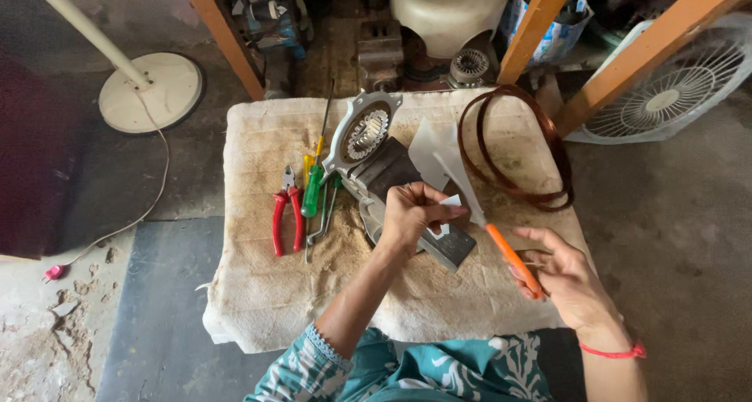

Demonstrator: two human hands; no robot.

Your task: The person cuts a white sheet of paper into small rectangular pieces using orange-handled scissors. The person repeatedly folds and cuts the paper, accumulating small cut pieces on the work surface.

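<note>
My left hand (411, 214) pinches a small white slip of paper (450, 202) above a grey metal stator block (446, 245) on a cloth-covered worktop (258, 292). My right hand (568, 280) holds scissors (489, 226) by their orange handles, the pale blades pointing up and left toward the slip. A larger white paper sheet (431, 147) lies just behind the blades. A round motor housing with a toothed core (364, 132) leans at the back of the block.
Red-handled pliers (286, 210), a green-handled screwdriver (313, 190) and a thin metal tool lie left of the block. A coil of copper wire (517, 147) rests at the right. Wooden legs (223, 34), a fan grille (674, 85) and a fan base (153, 92) surround the worktop.
</note>
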